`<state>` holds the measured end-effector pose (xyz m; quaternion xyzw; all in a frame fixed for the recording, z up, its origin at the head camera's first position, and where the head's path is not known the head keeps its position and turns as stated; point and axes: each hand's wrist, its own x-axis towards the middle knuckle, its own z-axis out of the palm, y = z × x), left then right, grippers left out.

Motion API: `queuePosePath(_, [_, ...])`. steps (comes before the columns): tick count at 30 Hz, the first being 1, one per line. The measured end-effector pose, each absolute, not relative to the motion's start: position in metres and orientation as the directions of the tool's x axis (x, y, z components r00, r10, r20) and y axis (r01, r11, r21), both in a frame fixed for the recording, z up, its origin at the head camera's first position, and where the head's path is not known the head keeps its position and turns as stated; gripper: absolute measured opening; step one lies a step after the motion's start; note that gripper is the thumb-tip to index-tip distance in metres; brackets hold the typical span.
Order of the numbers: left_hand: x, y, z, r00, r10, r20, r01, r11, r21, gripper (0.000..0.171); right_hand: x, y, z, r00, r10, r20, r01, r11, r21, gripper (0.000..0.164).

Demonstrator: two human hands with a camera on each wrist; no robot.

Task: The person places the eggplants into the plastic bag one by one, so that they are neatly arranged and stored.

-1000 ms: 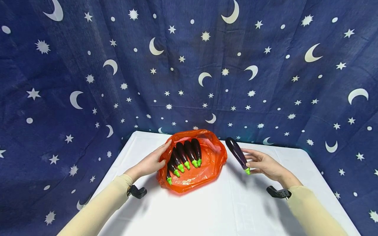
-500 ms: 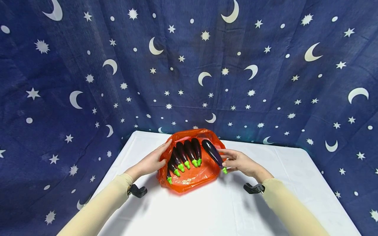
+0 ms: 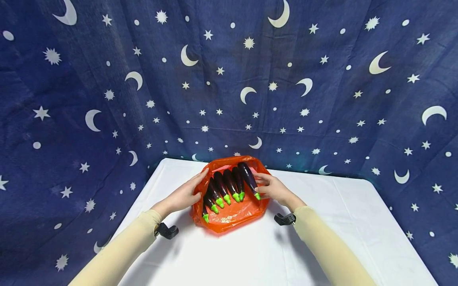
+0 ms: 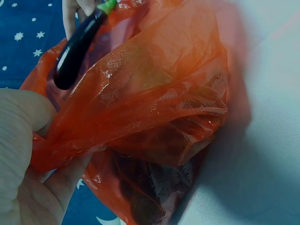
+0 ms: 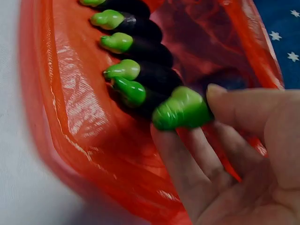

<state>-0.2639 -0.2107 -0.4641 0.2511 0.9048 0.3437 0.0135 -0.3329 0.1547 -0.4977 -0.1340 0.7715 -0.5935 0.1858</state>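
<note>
An orange-red plastic bag [image 3: 236,220] lies on the table with its mouth spread wide. Inside it, several dark purple eggplants [image 3: 221,183] form a fanned row, their green stem ends pointing towards me. My left hand [image 3: 180,197] holds the bag's left edge between thumb and fingers. With my right hand [image 3: 275,191] I pinch another eggplant [image 3: 247,174] near its green stem [image 5: 185,108], over the right part of the bag beside the row. Whether it touches the bag's floor, I cannot tell. The left wrist view shows this eggplant [image 4: 79,49] beyond the bag's folds.
A white cloth covers the table [image 3: 229,262], which stretches to the front and right of the bag. Behind it hangs a dark blue curtain [image 3: 229,79] with moons and stars. Each wrist wears a black camera mount [image 3: 285,219].
My right hand has carried the eggplant leftwards, from the right of the bag to inside its mouth beside the row. The left hand has stayed at the bag's edge.
</note>
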Motion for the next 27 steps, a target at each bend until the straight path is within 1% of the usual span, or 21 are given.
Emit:
queuePosePath(6, [-0.263, -0.211, -0.463, -0.871, 0.466, 0.153, 0.451, 0.637, 0.625, 0.089, -0.337, 0.135, -0.503, -0.944, -0.317, -0.089, -0.029, 0.349, -0.937, 0.066])
queuePosePath(12, [-0.263, -0.211, -0.463, -0.873, 0.465, 0.147, 0.445, 0.638, 0.628, 0.089, -0.341, 0.124, -0.512, -0.969, -0.244, -0.043, -0.075, 0.453, -0.888, 0.065])
queuePosePath(21, [-0.263, -0.209, -0.458, -0.865, 0.471, 0.173, 0.465, 0.624, 0.627, 0.088, -0.342, 0.111, -0.513, -0.988, -0.155, -0.010, -0.095, 0.652, -0.752, 0.061])
queuePosePath(27, [-0.258, -0.209, -0.461, -0.859, 0.480, 0.180, 0.478, 0.623, 0.619, 0.088, -0.336, 0.107, -0.522, -0.988, -0.150, 0.036, -0.135, 0.723, -0.678, 0.060])
